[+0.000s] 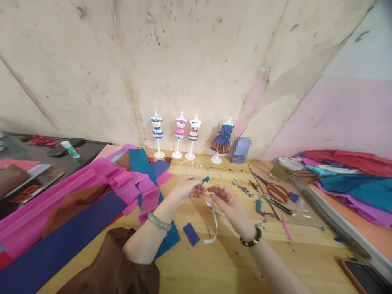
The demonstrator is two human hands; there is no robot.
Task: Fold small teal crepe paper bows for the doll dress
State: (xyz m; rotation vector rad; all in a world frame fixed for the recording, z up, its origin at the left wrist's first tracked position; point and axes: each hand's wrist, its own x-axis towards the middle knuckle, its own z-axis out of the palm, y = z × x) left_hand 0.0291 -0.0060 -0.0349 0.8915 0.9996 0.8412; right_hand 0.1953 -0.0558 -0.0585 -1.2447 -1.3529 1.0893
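Note:
My left hand is closed in a pinch on a small teal paper piece, which sticks out past the fingertips. Close by on the right, my right hand has its fingers curled with thumb and fingertips near each other. What it grips, if anything, is too small to make out. Under it a narrow white tape strip curves down to the table, beside a white tape roll partly covered by the hand. A dark blue paper rectangle lies below my hands. Just beyond them is a clear round dish with small pale bits.
Several mini dress forms stand along the wall, one wearing a blue and brown dress. Coloured crepe paper covers the left side. Orange-handled scissors, pliers and blue scraps lie right; a phone sits near.

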